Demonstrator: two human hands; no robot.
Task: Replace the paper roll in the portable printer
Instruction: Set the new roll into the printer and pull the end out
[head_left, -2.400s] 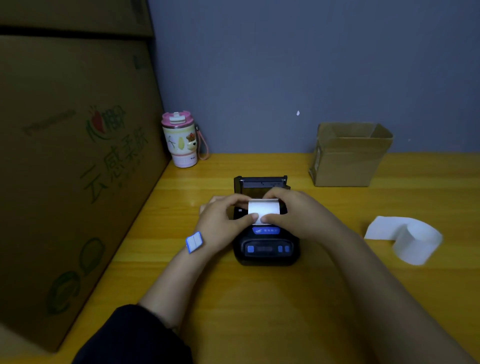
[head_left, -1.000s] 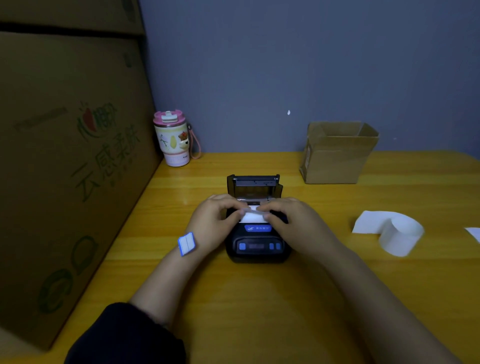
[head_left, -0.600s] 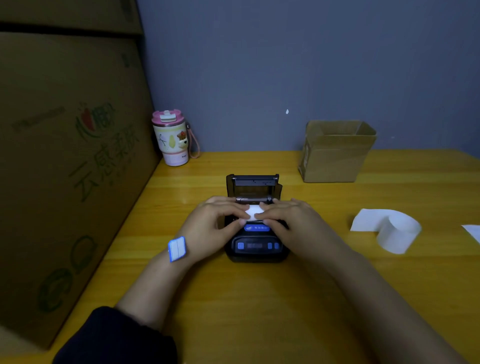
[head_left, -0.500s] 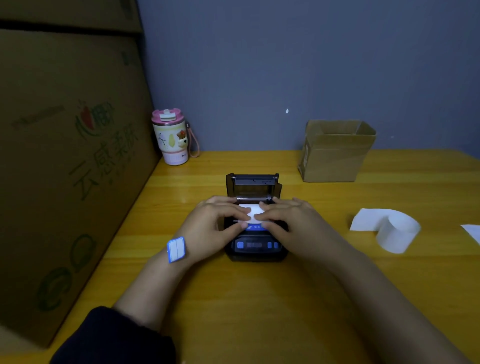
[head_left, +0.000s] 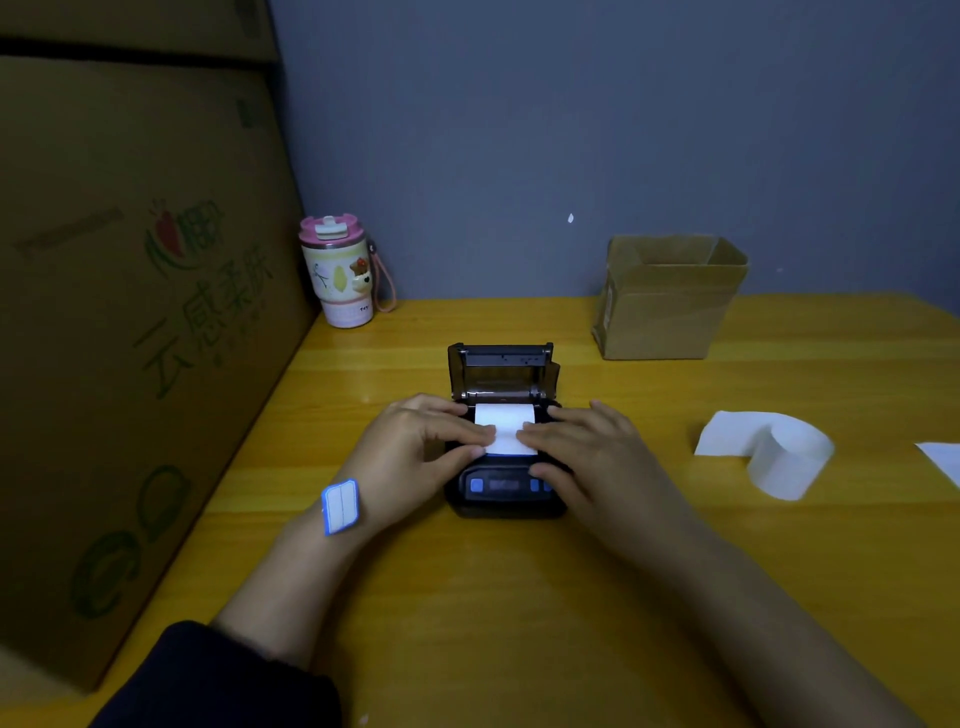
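Observation:
A small black portable printer (head_left: 503, 493) with blue buttons sits mid-table, its lid (head_left: 501, 370) standing open at the back. A white paper roll (head_left: 505, 423) lies in the open compartment, its loose end drawn forward over the printer's front. My left hand (head_left: 415, 457) and my right hand (head_left: 587, 457) flank the printer, fingertips pressing the paper's front edge flat from both sides. A second, partly unrolled white paper roll (head_left: 779, 457) lies on the table to the right.
A large printed cardboard box (head_left: 130, 322) walls off the left side. A pink-lidded cup (head_left: 340, 273) stands at the back left, an open small carton (head_left: 670, 299) at the back right. A paper scrap (head_left: 943, 460) lies at the right edge. A sticker (head_left: 340, 506) sits on my left wrist.
The roll went down into the compartment. Both hands slid the paper's loose end forward over the printer's front and now hold it flat.

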